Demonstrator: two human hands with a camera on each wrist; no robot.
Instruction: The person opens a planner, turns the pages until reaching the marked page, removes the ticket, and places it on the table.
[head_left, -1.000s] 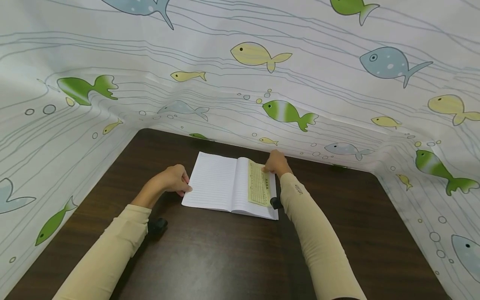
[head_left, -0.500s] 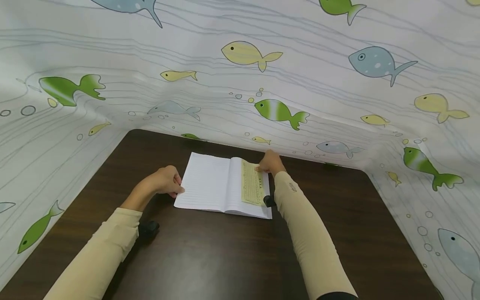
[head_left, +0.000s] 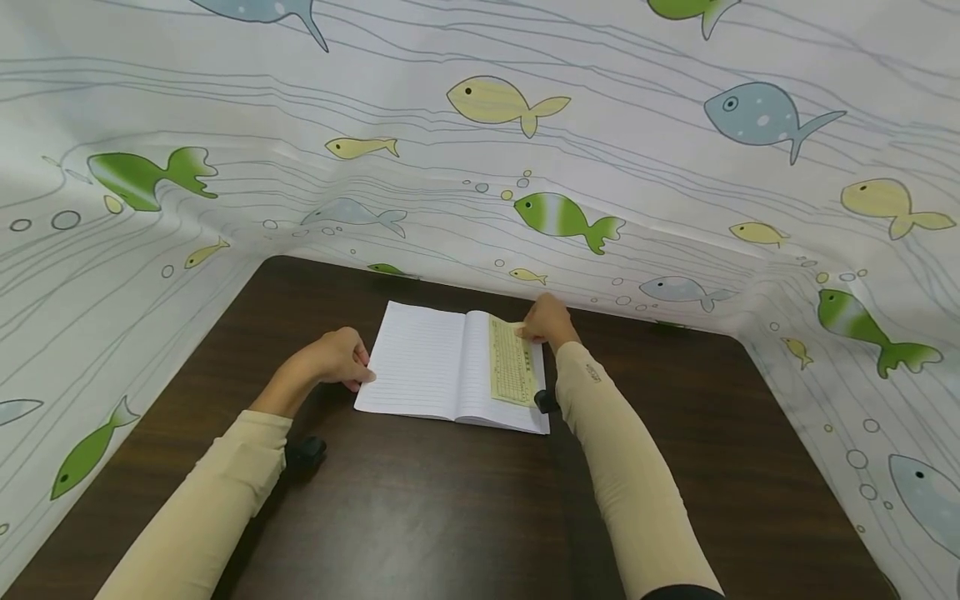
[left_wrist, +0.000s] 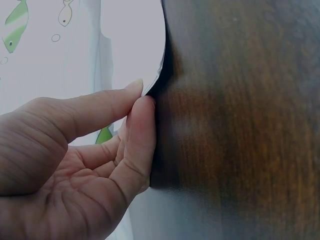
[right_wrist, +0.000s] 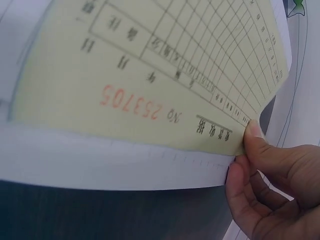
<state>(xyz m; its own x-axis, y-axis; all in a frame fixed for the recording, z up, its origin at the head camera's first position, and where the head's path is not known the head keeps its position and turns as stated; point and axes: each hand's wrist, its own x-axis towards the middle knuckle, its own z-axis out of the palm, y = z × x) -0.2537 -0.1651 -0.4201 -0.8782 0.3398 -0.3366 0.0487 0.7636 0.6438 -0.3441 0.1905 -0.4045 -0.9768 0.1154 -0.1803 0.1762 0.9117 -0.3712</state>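
Note:
An open lined notebook (head_left: pixel 420 362) lies on the dark wooden table, its pages spread flat to both sides. On its right page rests a yellow printed receipt slip (head_left: pixel 512 367), with a red number legible in the right wrist view. My left hand (head_left: pixel 339 358) pinches the notebook's left edge between thumb and forefinger, the edge slightly raised in the left wrist view. At the upper right, my right hand (head_left: pixel 549 321) grips the slip and the page edge together. Its thumb (right_wrist: pixel 253 131) presses on top of the slip, the forefinger beneath the edge.
A white cloth (head_left: pixel 442 192) printed with fish surrounds the table at the back and both sides. Brown tabletop (head_left: pixel 420 508) extends in front of the notebook and to its right. A black wrist device (head_left: pixel 306 452) sits below my left forearm.
The head view has shifted slightly. Both hands keep the same hold on the notebook and slip, which stay in place on the table.

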